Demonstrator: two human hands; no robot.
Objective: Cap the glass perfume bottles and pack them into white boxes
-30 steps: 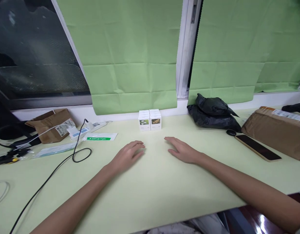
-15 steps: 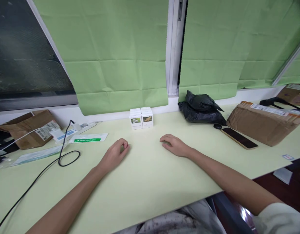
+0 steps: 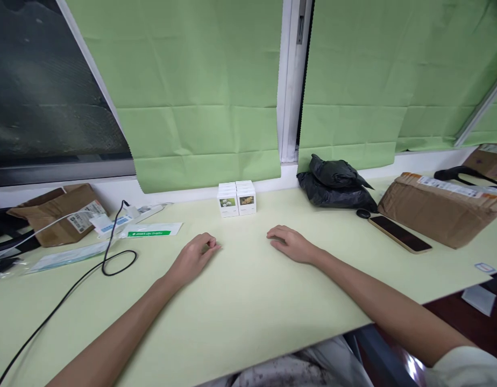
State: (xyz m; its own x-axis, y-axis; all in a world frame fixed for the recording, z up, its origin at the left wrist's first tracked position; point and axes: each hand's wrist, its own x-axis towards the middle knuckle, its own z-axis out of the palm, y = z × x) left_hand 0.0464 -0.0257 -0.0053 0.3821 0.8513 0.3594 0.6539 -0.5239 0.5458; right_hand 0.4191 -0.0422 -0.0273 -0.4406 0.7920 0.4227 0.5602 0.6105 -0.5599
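The left hand (image 3: 192,258) rests on the pale green bench (image 3: 248,301), its grip loosely curled with fingers tucked in, holding nothing. The right hand (image 3: 291,244) lies palm down, grip relaxed and empty. Just beyond both, near the window wall, stand small white boxes (image 3: 236,198) with picture labels, untouched. A white packet (image 3: 149,231) bears a green strip; its writing is unreadable.

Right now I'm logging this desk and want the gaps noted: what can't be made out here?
- Small white picture-fronted boxes, head view: print too small to read; rows behind hidden by the front ones.
- Crumpled black plastic bag: opaque, contents hidden.
- Left hand: fingers curled, so the palm is hidden.
- Right hand: palm down, underside unseen.
- Brown paper parcel: label too small to read.
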